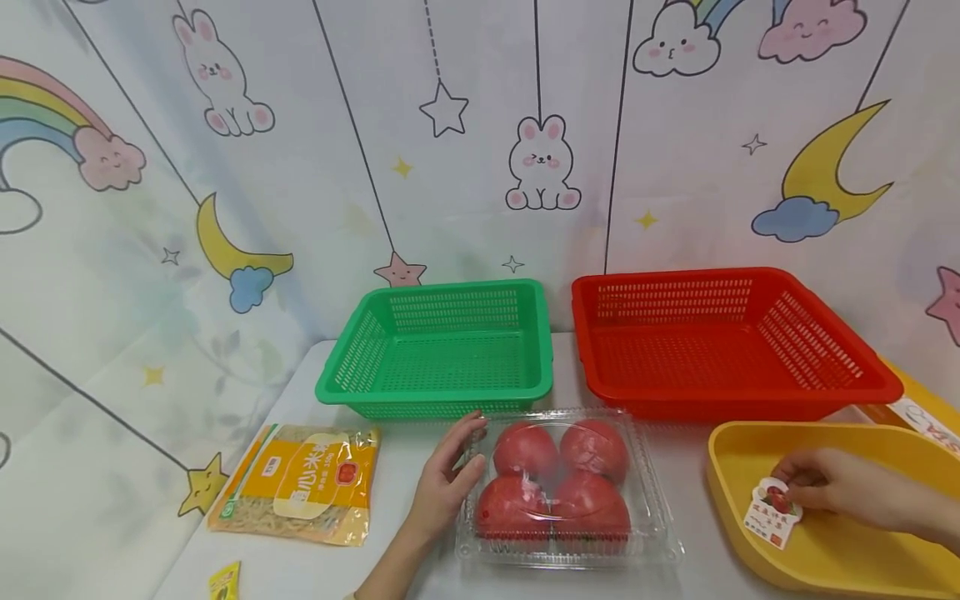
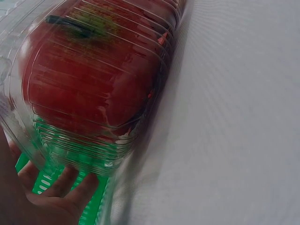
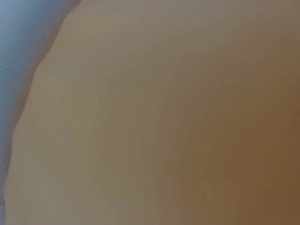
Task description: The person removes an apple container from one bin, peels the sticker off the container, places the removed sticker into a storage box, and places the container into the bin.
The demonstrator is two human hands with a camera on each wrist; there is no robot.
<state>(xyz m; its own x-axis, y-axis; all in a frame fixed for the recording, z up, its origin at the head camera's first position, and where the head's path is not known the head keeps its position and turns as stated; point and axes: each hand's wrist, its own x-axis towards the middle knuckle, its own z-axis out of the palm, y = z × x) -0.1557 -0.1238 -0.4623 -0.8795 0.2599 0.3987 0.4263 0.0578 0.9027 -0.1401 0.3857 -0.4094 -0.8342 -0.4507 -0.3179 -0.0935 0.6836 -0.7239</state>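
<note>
A clear plastic clamshell box [image 1: 562,492] with several red apples stands at the front middle of the white table. My left hand [image 1: 461,454] rests against its left side, fingers fairly straight along the box's far-left corner. The left wrist view shows the box [image 2: 93,93] close up, with the fingers [image 2: 61,187] behind it. My right hand [image 1: 798,487] is inside a yellow tray [image 1: 825,567] at the right and pinches a small paper label [image 1: 772,512] printed with a red fruit. The right wrist view shows only the blurred yellow tray [image 3: 164,117].
An empty green basket [image 1: 442,350] and a larger empty red basket [image 1: 720,342] stand side by side behind the box, against the cartoon backdrop. A yellow noodle packet [image 1: 300,483] lies at the left, with a small yellow packet [image 1: 225,581] at the front edge. Another yellow item [image 1: 918,408] sits far right.
</note>
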